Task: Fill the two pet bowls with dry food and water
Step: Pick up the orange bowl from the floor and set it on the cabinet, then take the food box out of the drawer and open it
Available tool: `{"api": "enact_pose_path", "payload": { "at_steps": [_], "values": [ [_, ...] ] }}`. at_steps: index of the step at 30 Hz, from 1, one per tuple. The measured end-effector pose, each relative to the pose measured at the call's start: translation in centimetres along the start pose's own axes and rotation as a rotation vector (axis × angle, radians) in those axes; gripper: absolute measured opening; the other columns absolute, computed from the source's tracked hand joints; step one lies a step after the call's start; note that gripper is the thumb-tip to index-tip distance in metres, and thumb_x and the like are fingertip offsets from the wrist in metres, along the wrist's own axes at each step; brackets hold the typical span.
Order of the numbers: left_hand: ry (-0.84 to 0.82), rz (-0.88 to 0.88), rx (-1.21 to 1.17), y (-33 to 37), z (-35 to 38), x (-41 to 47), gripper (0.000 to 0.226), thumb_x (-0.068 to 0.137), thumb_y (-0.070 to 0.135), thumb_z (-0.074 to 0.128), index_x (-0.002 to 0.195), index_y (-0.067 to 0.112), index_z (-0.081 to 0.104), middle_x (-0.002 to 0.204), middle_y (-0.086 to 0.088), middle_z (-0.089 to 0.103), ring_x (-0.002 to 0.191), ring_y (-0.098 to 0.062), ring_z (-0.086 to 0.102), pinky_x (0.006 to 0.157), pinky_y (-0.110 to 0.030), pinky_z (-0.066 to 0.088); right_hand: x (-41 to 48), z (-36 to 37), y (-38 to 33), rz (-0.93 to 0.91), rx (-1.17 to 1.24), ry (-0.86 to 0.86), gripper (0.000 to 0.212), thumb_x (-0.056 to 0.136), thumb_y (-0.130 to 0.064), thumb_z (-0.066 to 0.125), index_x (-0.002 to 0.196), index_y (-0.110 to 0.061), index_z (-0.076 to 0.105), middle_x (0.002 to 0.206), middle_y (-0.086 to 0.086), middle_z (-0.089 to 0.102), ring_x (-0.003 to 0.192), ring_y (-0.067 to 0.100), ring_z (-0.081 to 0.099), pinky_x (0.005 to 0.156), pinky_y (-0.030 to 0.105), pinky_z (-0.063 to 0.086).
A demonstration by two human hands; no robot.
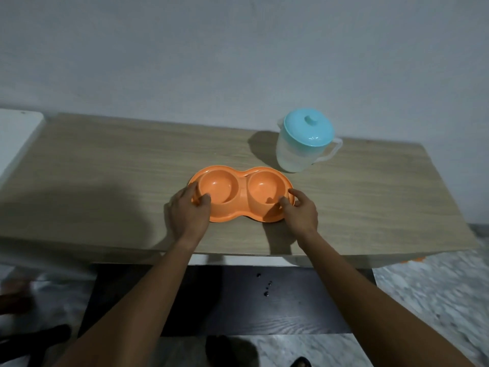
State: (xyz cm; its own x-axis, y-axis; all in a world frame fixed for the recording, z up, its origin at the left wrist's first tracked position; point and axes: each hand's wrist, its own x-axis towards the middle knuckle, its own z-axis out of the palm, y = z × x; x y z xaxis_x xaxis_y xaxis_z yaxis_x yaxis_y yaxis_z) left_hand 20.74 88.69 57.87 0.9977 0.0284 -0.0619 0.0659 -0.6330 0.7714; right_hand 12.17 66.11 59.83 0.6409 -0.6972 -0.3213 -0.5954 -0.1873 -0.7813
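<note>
**Both hands on an orange double bowl, jug standing behind**

A pale, matte grey wall (238, 49) fills the upper half of the view. Below it runs the counter (105, 168), a long slab with a light wood-grain finish and a squared front edge. A dark, smooth panel (225, 300) with a faint grain lies lower down in front of the counter, over a mottled grey floor (423, 300). A white, round-cornered slab (16, 136) shows at the far left, cut off by the frame.

A translucent plastic jug (293, 157) stands upright on the counter towards the back right. It is a slightly tapering cylinder with a loop handle on its right side, capped by a glossy light-blue domed lid (308, 131) with a round knob.

The double bowl (242, 205) sits flat on the counter near the front edge, just in front and to the left of the jug but apart from it. It is smooth orange plastic in a peanut outline, pinched at the waist. Its long axis runs left to right, along the counter's length. The left well (219, 186) and right well (264, 189) are round, both open upward, with nothing visible inside.

The left hand (189, 210) grips the left end, thumb hooked over the rim of the left well. The right hand (301, 210) grips the right end the same way, thumb on the rim, fingers curled round the outer edge.
</note>
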Motion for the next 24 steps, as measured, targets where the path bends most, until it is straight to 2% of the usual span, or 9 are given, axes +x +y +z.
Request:
{"api": "enact_pose_path", "payload": {
  "at_steps": [4, 10, 13, 15, 18, 21, 24],
  "values": [
    [0.011, 0.003, 0.002, -0.2, 0.2, 0.0, 0.05, 0.091, 0.042, 0.057, 0.138, 0.024, 0.055, 0.136, -0.005, 0.059, 0.126, -0.029, 0.05, 0.109, -0.046, 0.037, 0.4, 0.1, -0.3, -0.004, 0.039, -0.01, 0.051, 0.095, -0.038, 0.067, 0.143, -0.023, 0.059, 0.144, 0.013, 0.059, 0.131, 0.032, 0.056, 0.107, 0.048, 0.047],
    [-0.018, 0.007, 0.049, -0.3, 0.0, -0.1, 0.054, 0.092, 0.049, 0.049, 0.139, 0.025, 0.053, 0.138, -0.004, 0.057, 0.127, -0.028, 0.048, 0.11, -0.049, 0.035, -0.2, 0.5, 0.3, -0.034, 0.073, 0.009, 0.058, 0.096, -0.043, 0.065, 0.147, -0.018, 0.055, 0.15, 0.013, 0.056, 0.137, 0.031, 0.053, 0.106, 0.043, 0.044],
    [-0.057, 0.011, -0.028, -0.2, -0.4, -0.8, 0.052, 0.092, 0.047, 0.052, 0.136, 0.019, 0.055, 0.135, -0.005, 0.058, 0.127, -0.028, 0.049, 0.108, -0.044, 0.037, -1.0, 0.6, 1.1, -0.069, 0.117, 0.039, 0.06, 0.095, -0.046, 0.066, 0.146, -0.015, 0.056, 0.141, 0.016, 0.061, 0.128, 0.03, 0.059, 0.093, 0.033, 0.044],
    [-0.058, -0.023, -0.094, -0.4, -0.9, -2.5, 0.055, 0.09, 0.046, 0.055, 0.138, 0.019, 0.053, 0.14, -0.004, 0.055, 0.131, -0.026, 0.046, 0.109, -0.036, 0.035, -2.5, 0.7, 2.2, -0.096, 0.164, 0.054, 0.058, 0.094, -0.045, 0.068, 0.142, -0.015, 0.058, 0.128, 0.016, 0.064, 0.113, 0.026, 0.065, 0.088, 0.032, 0.046],
    [0.001, -0.002, -0.103, -1.8, -1.6, -6.6, 0.051, 0.09, 0.034, 0.063, 0.136, 0.016, 0.055, 0.139, -0.006, 0.055, 0.131, -0.024, 0.046, 0.104, -0.027, 0.031, -6.1, 0.9, 4.4, -0.169, 0.153, 0.084, 0.046, 0.092, -0.035, 0.073, 0.134, -0.017, 0.064, 0.117, 0.01, 0.057, 0.092, 0.012, 0.06, 0.088, 0.031, 0.049],
    [0.092, 0.128, -0.074, -4.4, -1.9, -11.7, 0.036, 0.089, 0.024, 0.065, 0.123, 0.012, 0.065, 0.124, -0.006, 0.063, 0.119, -0.02, 0.053, 0.102, -0.033, 0.042, -10.5, 1.3, 7.2, -0.312, 0.136, 0.07, 0.033, 0.091, -0.021, 0.074, 0.123, -0.019, 0.069, 0.112, 0.002, 0.052, 0.094, 0.016, 0.059, 0.091, 0.033, 0.051],
    [0.144, 0.166, 0.032, -7.2, -1.6, -16.6, 0.028, 0.089, 0.023, 0.067, 0.115, 0.013, 0.067, 0.117, -0.002, 0.065, 0.112, -0.02, 0.057, 0.097, -0.023, 0.04, -14.3, 2.4, 11.3, -0.372, 0.096, 0.024, 0.024, 0.088, -0.018, 0.074, 0.111, -0.025, 0.071, 0.107, -0.007, 0.053, 0.1, 0.016, 0.058, 0.09, 0.042, 0.053]
  ]
}}
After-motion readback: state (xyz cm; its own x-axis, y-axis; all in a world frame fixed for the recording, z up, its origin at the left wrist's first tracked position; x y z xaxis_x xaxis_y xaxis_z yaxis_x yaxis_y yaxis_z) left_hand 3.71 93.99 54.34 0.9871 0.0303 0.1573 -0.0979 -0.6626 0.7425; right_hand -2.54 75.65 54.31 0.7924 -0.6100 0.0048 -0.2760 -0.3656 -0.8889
